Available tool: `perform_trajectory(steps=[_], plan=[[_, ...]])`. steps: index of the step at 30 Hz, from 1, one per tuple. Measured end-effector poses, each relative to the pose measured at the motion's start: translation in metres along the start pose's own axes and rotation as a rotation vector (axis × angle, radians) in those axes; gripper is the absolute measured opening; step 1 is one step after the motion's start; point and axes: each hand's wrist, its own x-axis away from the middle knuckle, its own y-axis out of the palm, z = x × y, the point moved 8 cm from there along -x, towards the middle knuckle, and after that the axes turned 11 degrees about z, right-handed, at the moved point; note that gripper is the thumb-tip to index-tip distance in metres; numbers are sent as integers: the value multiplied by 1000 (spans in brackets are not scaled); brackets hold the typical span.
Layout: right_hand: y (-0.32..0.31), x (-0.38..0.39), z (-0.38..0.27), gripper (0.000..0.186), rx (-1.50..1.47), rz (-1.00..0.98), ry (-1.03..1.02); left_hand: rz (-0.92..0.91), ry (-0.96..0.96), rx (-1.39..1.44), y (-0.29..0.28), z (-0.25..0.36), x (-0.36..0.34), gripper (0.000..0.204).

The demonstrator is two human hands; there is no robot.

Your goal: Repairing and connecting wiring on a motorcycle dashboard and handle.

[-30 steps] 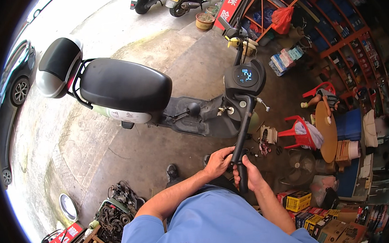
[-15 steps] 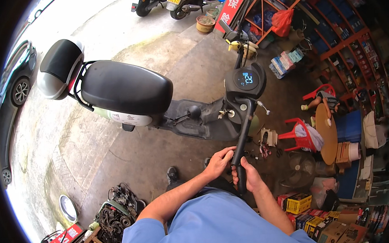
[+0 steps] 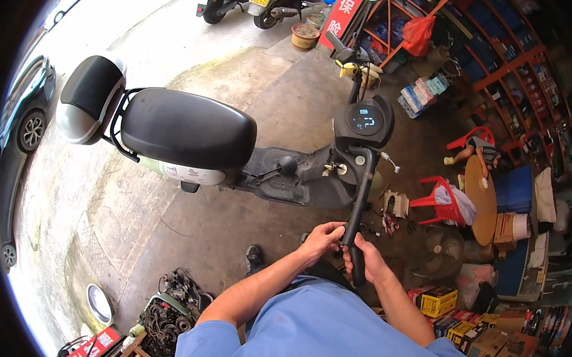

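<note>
Head view, looking down: right hand [image 3: 369,260] wrapped shut around the near handlebar grip [image 3: 355,240], likely steadying the bar. Left hand [image 3: 321,237] pinching at the same grip, fingers curled onto its upper side, as if working something there. Electric scooter [image 3: 230,142] stood just ahead on the concrete floor [image 3: 190,231], round display [image 3: 363,119] lit, seat to the left.
</note>
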Motion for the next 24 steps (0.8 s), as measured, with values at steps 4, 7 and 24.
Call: perform_trajectory(steps=[4, 7, 24], plan=[[0, -1, -1, 53, 4, -4, -1, -26, 10, 11, -1, -3, -2, 49], [2, -3, 2, 52, 15, 4, 11, 6, 38, 14, -6, -2, 1, 51], [14, -13, 2, 52, -52, -12, 111, 160, 733, -460, -10, 39, 17, 41]])
